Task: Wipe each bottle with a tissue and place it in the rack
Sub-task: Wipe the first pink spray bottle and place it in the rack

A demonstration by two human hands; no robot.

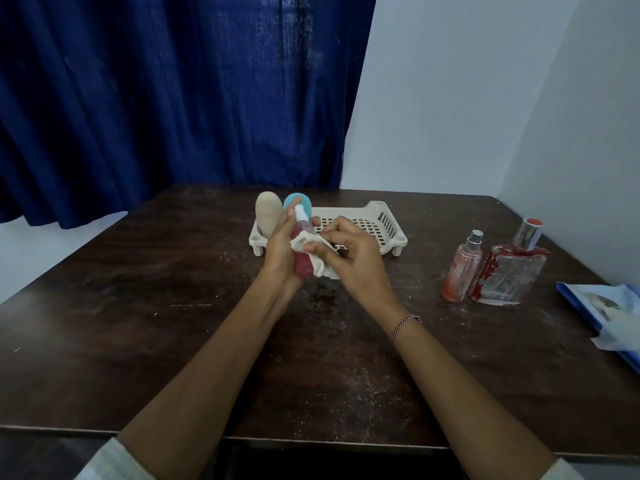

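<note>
My left hand [278, 249] grips a slim red spray bottle [302, 237] with a white cap, held upright above the table in front of the rack. My right hand [349, 258] presses a crumpled white tissue [313, 254] against the bottle's side. The cream plastic rack [377, 220] sits at the table's middle back; a beige bottle [268, 213] and a light blue bottle [304, 200] stand in its left end. To the right on the table stand a pink round perfume bottle [462, 268] and a clear square perfume bottle [509, 271] with a red top.
A blue tissue packet [609, 315] lies at the table's right edge. The dark wooden table [173, 323] is dusted with white specks. A blue curtain hangs behind at the left, and white walls close the back right corner.
</note>
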